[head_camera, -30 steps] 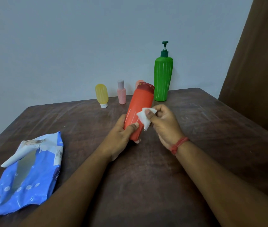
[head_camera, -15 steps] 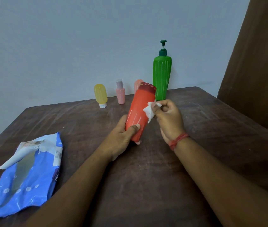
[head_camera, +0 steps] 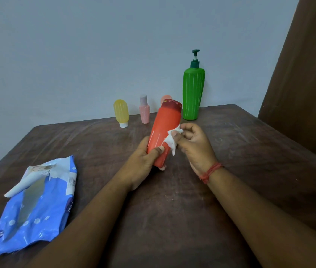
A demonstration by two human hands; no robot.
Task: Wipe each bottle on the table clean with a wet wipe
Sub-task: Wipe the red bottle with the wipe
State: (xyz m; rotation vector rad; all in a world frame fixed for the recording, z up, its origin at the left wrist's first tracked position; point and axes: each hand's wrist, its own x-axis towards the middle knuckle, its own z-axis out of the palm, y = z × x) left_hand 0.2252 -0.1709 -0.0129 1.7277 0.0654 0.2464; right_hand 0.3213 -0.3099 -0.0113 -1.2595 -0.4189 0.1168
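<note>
My left hand grips the lower part of a red bottle, held tilted above the dark wooden table with its darker cap end pointing away and up. My right hand pinches a crumpled white wet wipe against the bottle's right side. At the back stand a green pump bottle, a small pink bottle, a yellow bottle standing on its white cap, and an orange bottle mostly hidden behind the red one.
A blue wet wipe pack lies at the left front of the table with its flap peeled up. A grey wall runs behind the table. A brown curtain hangs at the right.
My right hand with the wipe slid up the red bottle's side, then back down towards its middle. My left hand kept its grip on the bottle.
</note>
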